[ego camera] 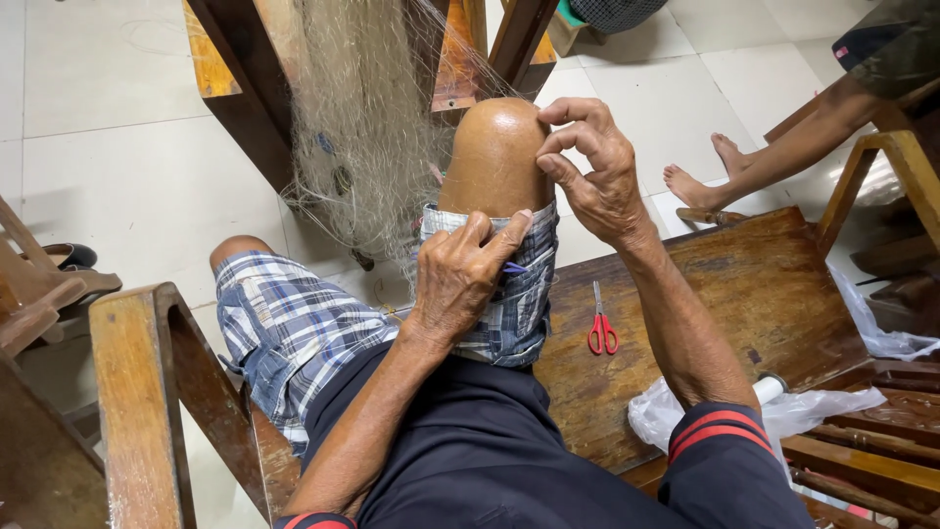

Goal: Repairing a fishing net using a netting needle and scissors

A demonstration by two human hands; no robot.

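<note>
- Pale monofilament fishing net (367, 127) hanging from the dark wooden frame (245, 88) ahead, draping down to the raised knee (494, 157).
- Left hand (460, 279) resting on the plaid shorts (294, 328) at the thigh, fingers curled closed around a small blue tool (514, 266), only its tip showing; kind of tool not determinable.
- Right hand (597, 171) lying against the side of the knee, thumb and forefinger pinched together, apparently on a fine strand; strand itself too thin to confirm.
- Hands working apart, one on either side of the knee.
- Red-handled scissors (601, 328) lying closed on the wooden bench (744, 294), just beside the right forearm; white plastic bag (676, 411) near the elbow.
- Another person's bare feet (705, 171) resting on the tiled floor (127, 176), well apart.
- Risk, judged: strand slipping from the pinch, being slick and thin; loose mesh snagging on fingers or the frame corner; forearm knocking the scissors off the bench edge.
</note>
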